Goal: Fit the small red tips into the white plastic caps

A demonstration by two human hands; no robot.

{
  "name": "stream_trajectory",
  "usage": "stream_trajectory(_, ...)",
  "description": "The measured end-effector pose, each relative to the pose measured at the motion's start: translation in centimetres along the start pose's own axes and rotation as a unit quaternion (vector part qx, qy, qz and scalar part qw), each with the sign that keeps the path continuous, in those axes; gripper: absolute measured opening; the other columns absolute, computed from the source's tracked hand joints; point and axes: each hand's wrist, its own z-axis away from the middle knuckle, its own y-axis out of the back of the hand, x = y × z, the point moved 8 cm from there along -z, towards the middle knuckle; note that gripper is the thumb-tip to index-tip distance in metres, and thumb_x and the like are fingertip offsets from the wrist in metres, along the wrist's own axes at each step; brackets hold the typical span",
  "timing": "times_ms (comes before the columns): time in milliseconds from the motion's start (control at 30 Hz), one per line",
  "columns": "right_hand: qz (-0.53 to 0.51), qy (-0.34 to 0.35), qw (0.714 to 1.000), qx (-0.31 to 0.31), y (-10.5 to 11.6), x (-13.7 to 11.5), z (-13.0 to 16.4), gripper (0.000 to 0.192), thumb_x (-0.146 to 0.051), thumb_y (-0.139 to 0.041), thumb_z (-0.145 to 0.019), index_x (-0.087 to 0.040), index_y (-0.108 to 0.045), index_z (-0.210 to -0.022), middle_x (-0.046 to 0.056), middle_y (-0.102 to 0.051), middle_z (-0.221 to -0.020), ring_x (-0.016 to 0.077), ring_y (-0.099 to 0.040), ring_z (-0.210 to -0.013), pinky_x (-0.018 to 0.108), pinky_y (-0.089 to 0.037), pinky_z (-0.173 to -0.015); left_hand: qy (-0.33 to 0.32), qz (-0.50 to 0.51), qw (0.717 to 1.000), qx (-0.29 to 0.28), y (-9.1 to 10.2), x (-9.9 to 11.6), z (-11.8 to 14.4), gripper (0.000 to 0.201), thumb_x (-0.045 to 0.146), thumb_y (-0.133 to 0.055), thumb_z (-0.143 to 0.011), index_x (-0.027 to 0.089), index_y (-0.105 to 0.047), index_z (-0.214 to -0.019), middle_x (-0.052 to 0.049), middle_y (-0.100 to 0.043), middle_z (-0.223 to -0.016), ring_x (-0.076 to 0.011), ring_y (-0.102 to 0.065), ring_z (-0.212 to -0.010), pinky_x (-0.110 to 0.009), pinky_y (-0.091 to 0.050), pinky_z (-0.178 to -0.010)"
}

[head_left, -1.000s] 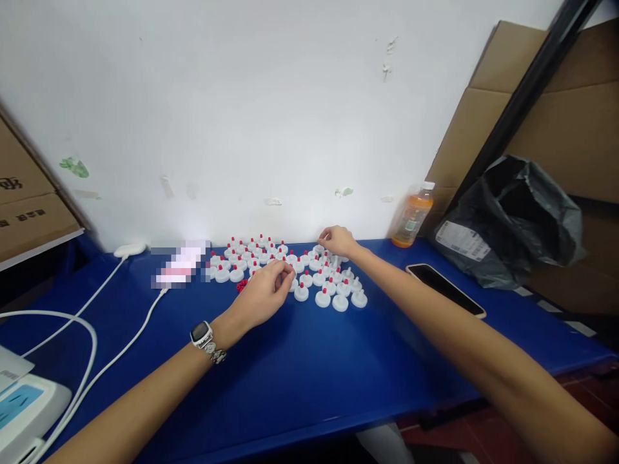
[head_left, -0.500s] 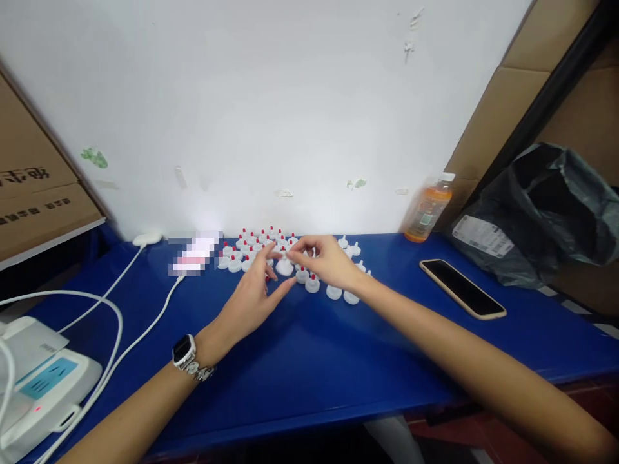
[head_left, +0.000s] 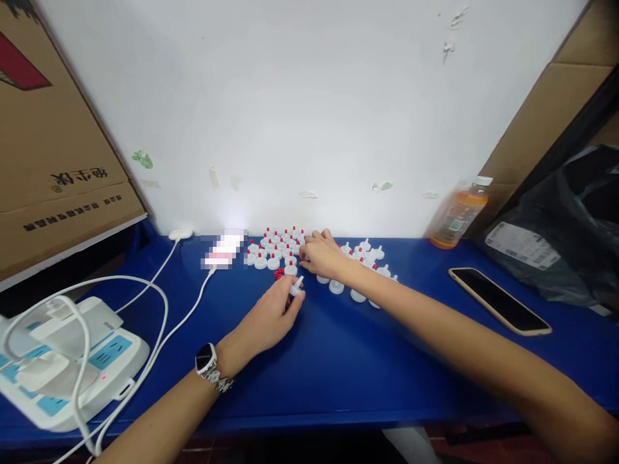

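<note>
My left hand (head_left: 278,312) is closed on a white nozzle cap (head_left: 298,285), its bare spout pointing up and no red tip on it. Just behind that hand lies a small pile of red tips (head_left: 279,274). My right hand (head_left: 324,256) reaches in among the caps, fingers curled down; a bit of red shows at its fingertips, but what they grip is mostly hidden. To its left stand several white nozzle caps with red tips (head_left: 273,261). Under and beyond my right forearm are more white caps, some with bare spouts (head_left: 378,252), some red-tipped.
On the right are a phone (head_left: 498,301), an orange drink bottle (head_left: 460,214) and a dark plastic bag (head_left: 556,225). A power strip (head_left: 123,361) with white cables (head_left: 164,293) lies on the left, below a cardboard box (head_left: 82,193). A white wall (head_left: 309,116) closes off the back.
My hands were together at one cap; now they are apart. My left hand has drawn nearer and holds a bare-spouted cap, while my right hand is at the red-tipped group. The view has shifted left.
</note>
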Motion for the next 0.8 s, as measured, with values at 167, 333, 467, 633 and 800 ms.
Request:
stream_trajectory(167, 0.000, 0.003, 1.000, -0.018, -0.4, -0.3, -0.6, 0.016, -0.017, -0.058, -0.089, -0.014, -0.074, -0.088, 0.016, -0.072, -0.103, 0.0302, -0.055, -0.107, 0.043, -0.029, -0.093, 0.002, 0.002, 1.000, -0.008, -0.1, -0.1, 0.1, 0.025, 0.043, -0.037, -0.102, 0.022, -0.050, -0.105, -0.004, -0.060, -0.093, -0.0195, -0.057, -0.081, -0.033, -0.043, -0.071)
stream_trajectory(333, -0.183, -0.045, 0.978, 0.085, 2.1, 0.7, 1.3, 0.014, -0.023, -0.058, -0.092, -0.017, -0.069, -0.088, 0.010, -0.073, -0.097, 0.0248, -0.059, -0.099, 0.038, -0.038, -0.087, -0.004, 0.009, 1.000, 0.007, 0.2, 0.1, 0.1, 0.025, 0.043, -0.036, -0.102, 0.022, -0.050, -0.101, -0.003, -0.060, -0.092, -0.0194, -0.057, -0.081, -0.033, -0.044, -0.070)
stream_trajectory(467, -0.503, -0.127, 0.842, 0.146, 2.5, 1.4, 5.3, 0.019, -0.036, -0.059, -0.092, -0.018, -0.065, -0.089, 0.003, -0.071, -0.077, 0.0159, -0.063, -0.071, 0.029, -0.045, -0.068, -0.025, 0.010, 1.000, 0.010, 0.2, 0.7, 0.1, 0.024, 0.042, -0.035, -0.103, 0.022, -0.048, -0.100, -0.003, -0.060, -0.093, -0.0196, -0.059, -0.083, -0.034, -0.046, -0.073)
stream_trajectory(633, -0.656, -0.147, 0.733, 0.104, 1.0, -0.3, 7.8, 0.031, -0.047, -0.078, -0.075, -0.018, -0.067, -0.080, 0.001, -0.068, -0.069, 0.0137, -0.061, -0.064, 0.027, -0.047, -0.064, -0.040, -0.006, 0.999, 0.006, -0.1, 1.2, 0.5, 0.026, 0.042, -0.034, -0.104, 0.023, -0.050, -0.112, -0.006, -0.063, -0.103, -0.0223, -0.062, -0.093, -0.037, -0.049, -0.082)
stream_trajectory(800, -0.692, -0.159, 0.699, 0.091, 0.4, -0.7, 8.0, 0.036, -0.049, -0.083, -0.068, -0.018, -0.066, -0.076, 0.000, -0.068, -0.067, 0.0124, -0.059, -0.061, 0.027, -0.047, -0.063, -0.046, -0.017, 0.999, -0.007, 0.0, 1.8, 0.8, 0.037, 0.041, -0.035, -0.104, 0.023, -0.043, -0.135, -0.011, -0.063, -0.118, -0.0257, -0.064, -0.105, -0.042, -0.050, -0.090)
